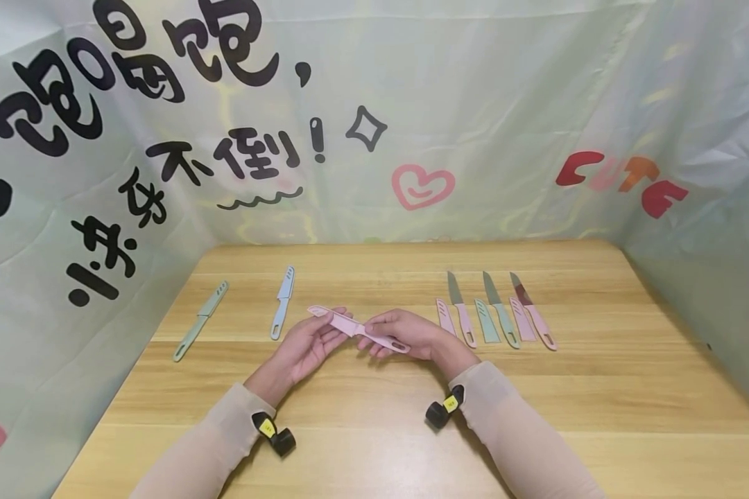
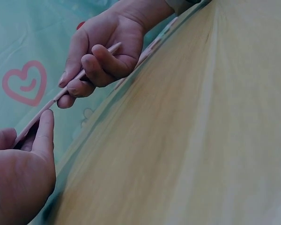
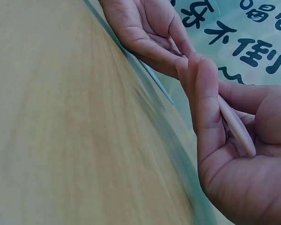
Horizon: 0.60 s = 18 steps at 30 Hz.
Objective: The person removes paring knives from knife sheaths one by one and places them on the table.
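Above the middle of the table, both hands hold a pink paring knife (image 1: 383, 339) whose blade sits inside a slotted pink sheath (image 1: 343, 324). My left hand (image 1: 306, 346) pinches the sheath between thumb and fingers, palm turned up. The right hand (image 1: 408, 334) grips the handle, its thumb on top and fingers curled beneath. Seen from the left wrist, the handle (image 2: 79, 75) runs through the right hand's fingers. In the right wrist view the handle's end (image 3: 241, 131) pokes out beside the right palm.
On the left lie a green sheathed knife (image 1: 201, 320) and a blue sheathed knife (image 1: 282, 302). To the right are a bare pink knife (image 1: 465, 322), a green one (image 1: 504, 322) and another pink one (image 1: 539, 324), with sheaths (image 1: 487, 322) alongside. A printed cloth (image 1: 505, 104) surrounds the table.
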Motion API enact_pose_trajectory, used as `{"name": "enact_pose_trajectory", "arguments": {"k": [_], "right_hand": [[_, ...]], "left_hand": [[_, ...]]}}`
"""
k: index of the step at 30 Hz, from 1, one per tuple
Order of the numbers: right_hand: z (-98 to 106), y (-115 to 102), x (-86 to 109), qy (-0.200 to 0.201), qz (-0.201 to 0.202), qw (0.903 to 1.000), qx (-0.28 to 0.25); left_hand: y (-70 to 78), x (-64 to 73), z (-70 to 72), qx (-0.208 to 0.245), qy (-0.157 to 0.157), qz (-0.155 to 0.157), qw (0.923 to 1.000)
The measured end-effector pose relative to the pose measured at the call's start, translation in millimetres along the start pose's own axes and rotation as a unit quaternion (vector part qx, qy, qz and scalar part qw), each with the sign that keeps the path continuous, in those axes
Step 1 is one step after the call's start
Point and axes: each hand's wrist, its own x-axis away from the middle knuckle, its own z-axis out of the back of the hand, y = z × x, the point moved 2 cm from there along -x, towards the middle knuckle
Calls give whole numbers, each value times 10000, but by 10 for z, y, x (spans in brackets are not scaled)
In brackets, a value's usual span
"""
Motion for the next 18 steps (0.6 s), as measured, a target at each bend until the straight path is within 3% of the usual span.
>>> {"name": "enact_pose_trajectory", "arguments": {"k": [18], "right_hand": [[20, -33, 42, -54, -43, 10000, 28]], "left_hand": [[15, -5, 2, 46, 34, -9, 10000]]}}
